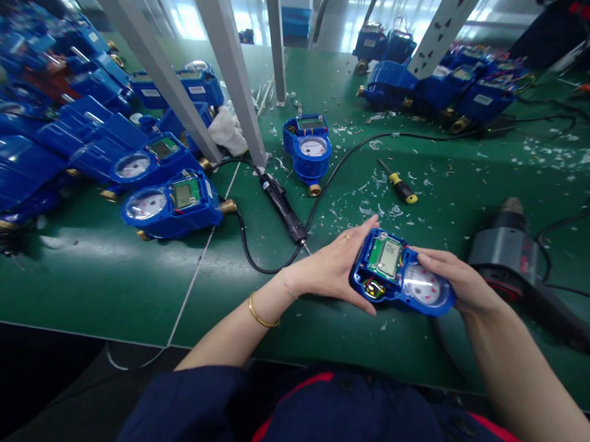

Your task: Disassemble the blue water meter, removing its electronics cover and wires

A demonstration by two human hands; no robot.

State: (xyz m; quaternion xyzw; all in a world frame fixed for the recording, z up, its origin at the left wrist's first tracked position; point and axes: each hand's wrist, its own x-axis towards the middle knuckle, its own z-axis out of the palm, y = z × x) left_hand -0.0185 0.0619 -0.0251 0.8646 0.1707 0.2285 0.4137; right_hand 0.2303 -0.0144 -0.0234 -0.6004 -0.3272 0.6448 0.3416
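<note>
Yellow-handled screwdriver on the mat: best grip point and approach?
Likely the yellow handle, the thick end nearest the person; come from above. The screwdriver lies flat on the green mat, thin shaft pointing away, clear of the black cable.

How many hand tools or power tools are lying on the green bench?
3: a black corded electric screwdriver at centre, a small yellow-and-black screwdriver right of it, and a grey heat gun beside the right hand. Others may be hidden among the meter piles.
</note>
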